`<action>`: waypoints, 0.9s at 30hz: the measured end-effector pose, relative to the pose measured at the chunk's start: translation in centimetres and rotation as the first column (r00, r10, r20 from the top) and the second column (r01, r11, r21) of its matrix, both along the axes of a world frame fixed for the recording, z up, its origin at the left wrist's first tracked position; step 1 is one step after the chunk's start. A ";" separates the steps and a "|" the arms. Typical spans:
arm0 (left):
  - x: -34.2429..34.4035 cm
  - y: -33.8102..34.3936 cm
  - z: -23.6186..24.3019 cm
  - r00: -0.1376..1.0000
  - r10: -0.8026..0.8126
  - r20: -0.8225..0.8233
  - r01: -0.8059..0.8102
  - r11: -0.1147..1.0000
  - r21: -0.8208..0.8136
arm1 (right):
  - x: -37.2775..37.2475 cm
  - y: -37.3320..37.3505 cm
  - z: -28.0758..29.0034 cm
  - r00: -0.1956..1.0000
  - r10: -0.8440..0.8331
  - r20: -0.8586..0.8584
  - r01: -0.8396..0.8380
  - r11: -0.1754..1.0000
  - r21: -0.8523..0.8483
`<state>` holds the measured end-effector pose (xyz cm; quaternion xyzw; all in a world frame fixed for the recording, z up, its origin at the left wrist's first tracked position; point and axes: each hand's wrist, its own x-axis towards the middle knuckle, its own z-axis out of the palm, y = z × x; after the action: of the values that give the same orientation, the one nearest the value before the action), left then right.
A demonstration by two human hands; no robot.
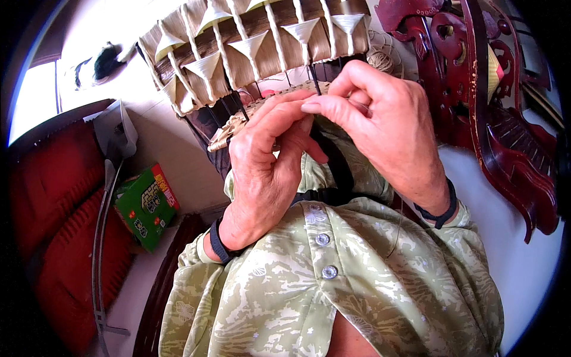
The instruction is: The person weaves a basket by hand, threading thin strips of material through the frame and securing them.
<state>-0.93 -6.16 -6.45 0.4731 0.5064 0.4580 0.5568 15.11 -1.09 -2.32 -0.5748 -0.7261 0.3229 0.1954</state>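
Observation:
My left hand (264, 160) and my right hand (386, 113) meet at the fingertips in front of my chest. Thumb and forefinger of each are pinched together. Whatever lies between them is too small or too hidden to name. A fine thread (398, 229) hangs beneath my right hand across my shirt. Just beyond the hands stands a cream work piece (256, 50) with twisted cords and folded triangles over a dark frame. Under it a tan woven panel (223, 135) shows partly, with dark thin rods between the two. My hands cover part of this panel.
A ball of beige cord (380, 59) lies behind my right hand. Carved dark red wooden furniture (476, 107) stands at the right. On the left are a red padded seat (65, 172), a long-handled grey dustpan (116, 134) and a green box (146, 205).

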 end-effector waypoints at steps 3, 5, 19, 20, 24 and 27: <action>0.1 -0.1 0.8 0.998 0.016 0.062 -0.009 0.993 -0.115 | -0.4 -0.2 0.0 1.000 -0.018 0.006 0.018 0.999 0.031; 0.0 0.0 1.3 0.996 0.015 0.087 -0.001 0.987 -0.158 | -0.2 -0.3 -0.1 1.000 -0.001 0.002 0.001 0.999 0.045; 1.5 0.6 -0.9 0.932 0.198 -0.303 -0.097 0.943 0.318 | 1.0 0.3 -0.7 0.972 0.178 0.151 -0.208 0.953 0.220; 1.7 0.6 -0.9 0.928 0.213 -0.307 -0.107 0.938 0.328 | 1.0 0.3 -0.8 0.974 0.173 0.147 -0.204 0.951 0.234; 1.9 0.7 -1.0 0.926 0.242 -0.291 -0.149 0.940 0.307 | 1.0 -0.3 0.1 0.992 0.129 0.012 -0.129 0.979 0.155; 2.0 0.8 -0.8 0.927 0.231 -0.295 -0.149 0.950 0.274 | 1.6 -1.5 1.7 0.993 0.088 -0.083 -0.087 0.996 0.015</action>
<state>1.12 -5.38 -7.23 0.5553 0.5737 0.4856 0.3559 16.68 -2.58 -0.62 -0.5274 -0.7435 0.3507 0.2148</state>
